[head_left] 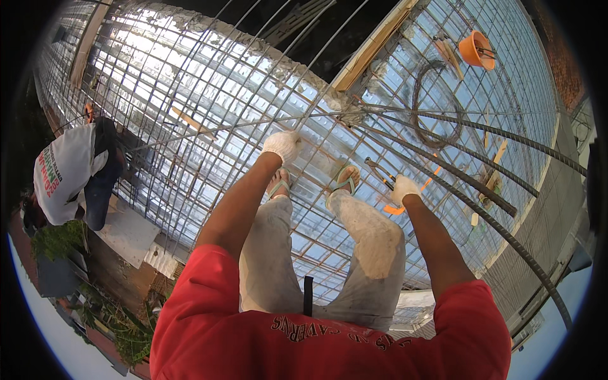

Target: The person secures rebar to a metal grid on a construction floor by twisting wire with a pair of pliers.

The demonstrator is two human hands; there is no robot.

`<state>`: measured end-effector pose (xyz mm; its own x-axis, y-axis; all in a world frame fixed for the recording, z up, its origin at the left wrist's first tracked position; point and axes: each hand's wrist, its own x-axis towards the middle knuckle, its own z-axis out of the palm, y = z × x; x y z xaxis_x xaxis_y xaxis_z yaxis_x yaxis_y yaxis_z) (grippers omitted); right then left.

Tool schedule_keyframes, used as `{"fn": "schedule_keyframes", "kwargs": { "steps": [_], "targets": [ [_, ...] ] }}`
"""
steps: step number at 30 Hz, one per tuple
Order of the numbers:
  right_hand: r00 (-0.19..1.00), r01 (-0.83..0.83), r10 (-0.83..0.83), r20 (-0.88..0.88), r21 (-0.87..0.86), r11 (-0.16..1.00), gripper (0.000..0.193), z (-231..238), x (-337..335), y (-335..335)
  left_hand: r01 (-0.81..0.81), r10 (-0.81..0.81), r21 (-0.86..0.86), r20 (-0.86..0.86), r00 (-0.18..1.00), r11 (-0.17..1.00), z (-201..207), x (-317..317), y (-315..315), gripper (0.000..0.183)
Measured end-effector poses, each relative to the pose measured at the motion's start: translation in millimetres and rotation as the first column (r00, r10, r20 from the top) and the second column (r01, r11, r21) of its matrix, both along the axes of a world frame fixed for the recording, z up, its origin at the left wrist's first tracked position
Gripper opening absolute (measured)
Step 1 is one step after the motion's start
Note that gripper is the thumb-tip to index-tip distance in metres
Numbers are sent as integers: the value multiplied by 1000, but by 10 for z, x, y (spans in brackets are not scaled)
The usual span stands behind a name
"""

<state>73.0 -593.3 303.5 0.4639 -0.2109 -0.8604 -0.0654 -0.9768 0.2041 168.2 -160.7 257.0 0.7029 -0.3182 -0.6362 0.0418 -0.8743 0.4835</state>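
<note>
The left arm reaches forward and inward, its forearm sloping up to the left hand [282, 146] in a white knit glove, low over the rebar mesh [209, 95] just ahead of the left foot. The fingers look curled in, but whether they grip a bar cannot be told. The right arm angles forward, elbow out; the gloved right hand [406, 189] is closed around the handles of dark pincers [373, 166], whose head points forward and left, near the right foot. Orange pieces show on both sides of that hand; whether they belong to the tool is unclear.

Toward the far right edge of the mesh stands a tilted orange bucket [470, 50], with dark, rod-like items in it, too small to identify. A wire coil [415, 104] lies nearer, beside thick ribbed bars [506, 133]. By the left edge, a co-worker [69, 174] bends over.
</note>
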Motion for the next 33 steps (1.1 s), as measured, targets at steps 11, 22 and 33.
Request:
{"fn": "schedule_keyframes", "kwargs": {
  "steps": [11, 22, 33],
  "targets": [
    [946, -311, 249, 206, 364, 878, 22, -2182, 333, -740, 324, -316, 82, 536, 783, 942, -2216, 1223, -565, 31],
    [932, -261, 169, 319, 272, 926, 19, -2548, 327, -326, 466, -474, 83, 138, 870, 881, -2652, 1535, -595, 39],
    [951, -279, 221, 216, 290, 916, 27, -2381, 441, -314, 467, -475, 113, 62, 878, 877, -2532, 1582, -673, 42]
  ]
}}
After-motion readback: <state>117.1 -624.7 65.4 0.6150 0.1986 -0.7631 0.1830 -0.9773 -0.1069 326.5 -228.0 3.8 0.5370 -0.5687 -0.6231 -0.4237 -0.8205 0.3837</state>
